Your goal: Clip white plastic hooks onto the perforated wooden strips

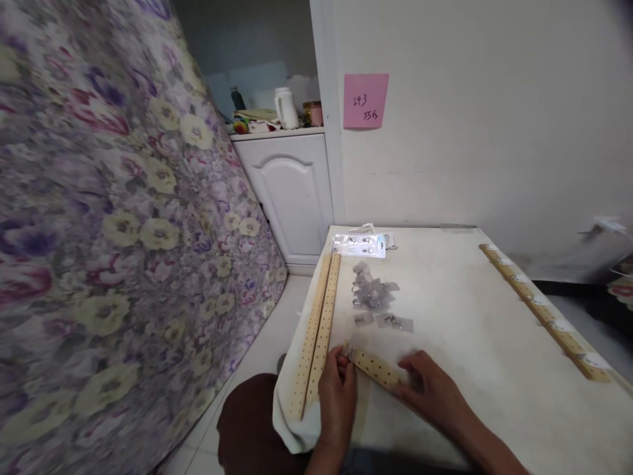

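A short perforated wooden strip (376,367) slants across the near part of the table between my hands. My left hand (337,392) pinches its left end, where a small metal hook (349,351) sits. My right hand (432,389) is closed around the strip's right part, thumb and fingers on its edges; the far end is hidden behind that hand. Beyond the strip lies a pile of small clear plastic bags (373,293) with metal hooks inside. Closer to me is a flat clear bag (394,322) holding metal pieces.
Two long perforated wooden strips (324,323) lie along the table's left edge. A clear blister pack (359,245) rests at the back. Along the right edge is another strip (544,313) with whitish packets on it. A floral curtain (123,231) hangs at left; a cabinet (291,191) stands behind.
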The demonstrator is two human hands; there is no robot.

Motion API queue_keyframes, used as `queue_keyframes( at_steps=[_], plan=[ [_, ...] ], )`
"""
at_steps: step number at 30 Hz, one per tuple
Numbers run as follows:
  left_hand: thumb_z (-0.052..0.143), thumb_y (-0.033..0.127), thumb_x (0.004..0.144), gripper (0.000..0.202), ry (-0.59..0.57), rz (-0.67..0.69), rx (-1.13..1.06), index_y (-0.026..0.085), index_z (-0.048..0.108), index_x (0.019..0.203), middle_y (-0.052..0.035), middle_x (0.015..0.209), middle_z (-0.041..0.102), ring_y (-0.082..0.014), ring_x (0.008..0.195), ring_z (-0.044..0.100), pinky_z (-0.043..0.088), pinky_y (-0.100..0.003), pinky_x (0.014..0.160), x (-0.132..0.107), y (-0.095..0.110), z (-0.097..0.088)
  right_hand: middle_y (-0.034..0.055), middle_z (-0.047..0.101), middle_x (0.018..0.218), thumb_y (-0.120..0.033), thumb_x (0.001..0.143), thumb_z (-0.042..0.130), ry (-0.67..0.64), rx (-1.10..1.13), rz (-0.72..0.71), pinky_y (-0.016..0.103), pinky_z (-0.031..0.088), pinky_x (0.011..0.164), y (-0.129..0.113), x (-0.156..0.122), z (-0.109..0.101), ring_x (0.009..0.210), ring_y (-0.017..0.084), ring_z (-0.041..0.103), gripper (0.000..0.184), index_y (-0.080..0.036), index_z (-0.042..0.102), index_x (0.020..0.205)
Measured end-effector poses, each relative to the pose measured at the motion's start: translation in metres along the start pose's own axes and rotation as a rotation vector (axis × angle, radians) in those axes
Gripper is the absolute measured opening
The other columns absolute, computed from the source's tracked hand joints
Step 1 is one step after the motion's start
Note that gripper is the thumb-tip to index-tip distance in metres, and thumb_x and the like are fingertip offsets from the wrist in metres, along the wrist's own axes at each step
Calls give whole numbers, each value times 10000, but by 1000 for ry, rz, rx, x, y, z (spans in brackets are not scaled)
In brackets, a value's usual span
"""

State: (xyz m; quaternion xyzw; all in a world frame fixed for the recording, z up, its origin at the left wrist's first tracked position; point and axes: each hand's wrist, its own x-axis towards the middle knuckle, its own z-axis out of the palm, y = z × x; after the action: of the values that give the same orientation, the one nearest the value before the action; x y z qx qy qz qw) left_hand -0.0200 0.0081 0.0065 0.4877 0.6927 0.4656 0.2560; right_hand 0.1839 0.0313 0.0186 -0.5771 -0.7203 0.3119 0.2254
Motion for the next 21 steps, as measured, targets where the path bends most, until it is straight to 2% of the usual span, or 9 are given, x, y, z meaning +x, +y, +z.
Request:
queue_keyframes(
  at_steps=[3, 5, 9, 12, 17, 21],
  plan=[
    [509, 315, 820, 329, 13, 17, -1, 171, 555, 1112, -15, 797, 610, -162, 676, 594, 474, -283, 666, 0, 2, 0, 40, 581, 1023, -297, 637, 663, -28, -42, 38, 305, 471, 772, 12, -24, -3, 892, 210, 588, 382, -245, 612, 1013],
    [511, 318, 816, 334, 16, 18, 0, 170, 557, 1112, -12, 787, 610, -160, 660, 591, 473, -281, 656, 0, 3, -1, 46, 575, 1052, -268, 650, 638, -26, -51, 47, 309, 468, 810, 15, -33, -1, 946, 217, 582, 353, -254, 610, 1002],
    [519, 319, 815, 348, 11, 1, -7, 176, 542, 1131, -13, 812, 622, -164, 662, 602, 477, -284, 656, 0, 5, -1, 45, 589, 979, -261, 691, 583, 17, -76, 43, 310, 475, 795, 8, -37, 3, 923, 218, 581, 212, -253, 610, 902],
    [515, 313, 822, 349, 7, 6, -10, 182, 529, 1145, -16, 827, 628, -161, 656, 605, 479, -283, 655, 0, 4, -1, 35, 592, 929, -279, 692, 583, 27, -93, 41, 303, 484, 748, 3, -39, 7, 867, 209, 586, 173, -250, 601, 862],
    [502, 311, 835, 351, 1, 15, -21, 183, 518, 1162, -19, 827, 633, -161, 663, 615, 481, -277, 651, 0, 2, -1, 26, 604, 953, -294, 669, 603, 52, -105, 33, 301, 497, 743, 1, -44, 18, 881, 210, 602, 216, -268, 608, 883],
    [497, 300, 836, 345, 6, 17, -8, 175, 513, 1157, -16, 817, 626, -159, 660, 607, 481, -283, 663, 0, 4, -1, 31, 591, 1008, -301, 681, 600, 21, -111, 44, 308, 494, 757, -2, -43, 19, 907, 212, 607, 270, -269, 595, 949]
  ],
)
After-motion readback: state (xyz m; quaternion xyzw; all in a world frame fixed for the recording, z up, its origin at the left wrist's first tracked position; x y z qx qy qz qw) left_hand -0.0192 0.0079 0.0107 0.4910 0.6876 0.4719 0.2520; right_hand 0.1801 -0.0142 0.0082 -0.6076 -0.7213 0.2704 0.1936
